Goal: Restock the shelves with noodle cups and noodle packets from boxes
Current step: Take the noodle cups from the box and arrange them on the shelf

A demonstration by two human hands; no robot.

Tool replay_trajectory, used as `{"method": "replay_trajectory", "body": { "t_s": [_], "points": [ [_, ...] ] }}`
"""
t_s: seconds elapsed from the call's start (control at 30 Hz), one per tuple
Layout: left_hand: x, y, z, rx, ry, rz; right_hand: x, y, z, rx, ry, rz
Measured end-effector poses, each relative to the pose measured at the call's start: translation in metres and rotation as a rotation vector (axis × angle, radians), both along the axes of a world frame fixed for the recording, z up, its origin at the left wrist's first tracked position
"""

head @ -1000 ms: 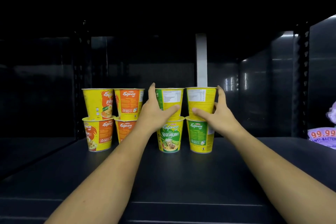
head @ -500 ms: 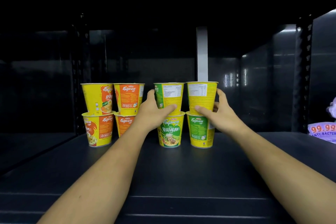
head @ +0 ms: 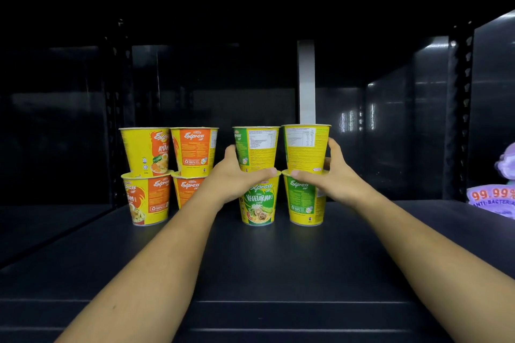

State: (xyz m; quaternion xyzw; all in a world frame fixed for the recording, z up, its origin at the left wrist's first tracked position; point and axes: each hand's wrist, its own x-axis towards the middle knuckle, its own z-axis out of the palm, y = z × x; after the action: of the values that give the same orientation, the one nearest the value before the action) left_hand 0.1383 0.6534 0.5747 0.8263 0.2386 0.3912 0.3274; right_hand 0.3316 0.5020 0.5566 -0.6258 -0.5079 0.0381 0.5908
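Several yellow noodle cups stand in stacks of two on a dark shelf [head: 278, 259]. My left hand [head: 237, 175] grips the base of the upper green-labelled cup [head: 256, 147], which sits on the Vegetarian cup [head: 257, 203]. My right hand [head: 331, 175] grips the base of the upper yellow cup [head: 305, 147], which sits on a green-labelled cup [head: 305, 200]. To the left stand two orange-labelled stacks, topped by the Ayam cup [head: 146, 152] and an Express cup [head: 195, 150].
A white upright strip [head: 306, 81] rises behind the right stack. A purple anti-bacterial package [head: 496, 198] lies at the right edge of the shelf. Black perforated shelf posts [head: 462, 108] stand at the right and left. The shelf's front edge [head: 250, 328] is near me.
Both hands have slid lower on the upper cups, from around their sides to their bases. The view has shifted slightly; the cups stay stacked.
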Motion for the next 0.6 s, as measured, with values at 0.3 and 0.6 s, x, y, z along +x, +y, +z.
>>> {"method": "replay_trajectory", "body": {
  "t_s": [0.3, 0.6],
  "points": [
    [0.002, 0.005, -0.005, 0.01, 0.061, 0.006, 0.009, 0.004, -0.005, -0.009, -0.016, -0.027],
    [0.007, 0.008, -0.01, 0.015, 0.063, 0.028, 0.011, 0.006, -0.008, -0.007, -0.019, -0.027]
  ]
}}
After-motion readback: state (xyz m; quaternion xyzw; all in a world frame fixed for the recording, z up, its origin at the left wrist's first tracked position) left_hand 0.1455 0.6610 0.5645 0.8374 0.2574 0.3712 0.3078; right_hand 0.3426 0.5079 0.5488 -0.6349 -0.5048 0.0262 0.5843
